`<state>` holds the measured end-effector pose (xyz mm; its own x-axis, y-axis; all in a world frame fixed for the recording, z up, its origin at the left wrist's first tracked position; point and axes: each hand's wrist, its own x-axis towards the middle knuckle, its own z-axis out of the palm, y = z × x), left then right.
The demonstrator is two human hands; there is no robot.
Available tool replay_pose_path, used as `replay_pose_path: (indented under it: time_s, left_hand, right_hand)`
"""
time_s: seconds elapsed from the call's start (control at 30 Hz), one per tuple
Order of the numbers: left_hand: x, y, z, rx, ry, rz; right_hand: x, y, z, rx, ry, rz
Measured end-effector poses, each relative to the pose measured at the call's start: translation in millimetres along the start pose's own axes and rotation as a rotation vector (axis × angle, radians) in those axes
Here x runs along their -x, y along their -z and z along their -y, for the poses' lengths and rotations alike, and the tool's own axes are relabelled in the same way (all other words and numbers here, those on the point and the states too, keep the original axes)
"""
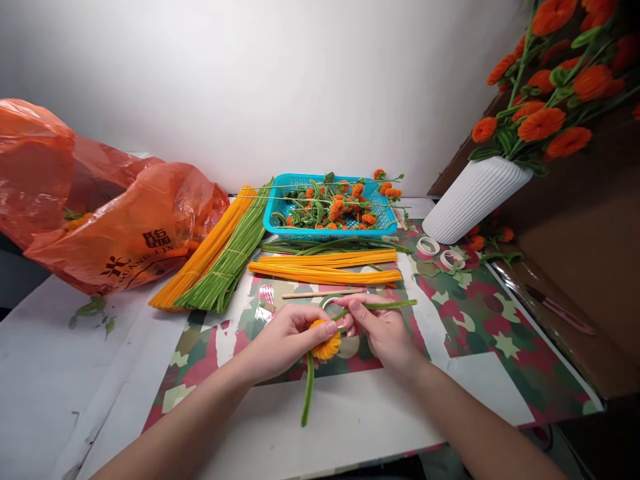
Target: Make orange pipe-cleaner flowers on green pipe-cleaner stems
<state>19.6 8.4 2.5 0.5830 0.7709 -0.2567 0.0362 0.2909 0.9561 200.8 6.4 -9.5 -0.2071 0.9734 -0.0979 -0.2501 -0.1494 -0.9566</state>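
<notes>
Pinched between the thumb and fingers of my left hand (295, 331) is an orange-yellow pipe-cleaner flower (327, 347), its coiled petals facing down and right. A green pipe cleaner (309, 393) hangs below the flower toward the table's front. My right hand (383, 327) is closed on another green length (395, 305), which sticks out to the right past the fingers. Both hands are close together, nearly touching. Whether the two green ends are one piece is hidden by the fingers. Just behind the hands lie a roll of tape (330, 302) and a thin wooden stick (324, 293).
Orange-yellow pipe cleaners (325, 272) lie before a blue basket (330, 233) of small flowers. Bundles of yellow (200, 250) and green (227, 253) stems sit left, beside an orange plastic bag (125, 233). At right are a tilted white vase (475, 200), tape rolls (453, 259) and a pink-handled tool (570, 317).
</notes>
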Motion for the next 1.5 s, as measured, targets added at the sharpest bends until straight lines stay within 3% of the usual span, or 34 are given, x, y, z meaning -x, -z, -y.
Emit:
replay_pose_path:
  time_s: [0.4,0.8,1.13,1.3,1.5]
  left_hand:
    - [0.5,-1.3,-2.2,-0.101,0.052,-0.002]
    - [1.5,-2.6,-4.4,-0.120,0.117,-0.024]
    - [-1.1,1.3,-7.4,0.157,0.070,-0.173]
    - [-1.8,1.7,-6.9,0.180,0.056,-0.193]
    - [-1.9,-0.6,-0.9,0.045,0.019,-0.207]
  right_hand:
    - [-4.9,2.6,11.6,-0.064,0.010,-0.233]
    - [-11.5,12.5,17.6,-0.073,0.072,-0.315]
    - [-12.9,18.8,21.8,-0.173,0.048,-0.327]
    - [-9.5,14.0,19.5,-0.243,0.011,-0.215]
    - [-5.0,-0.8,11.7,-0.134,-0.036,-0.017]
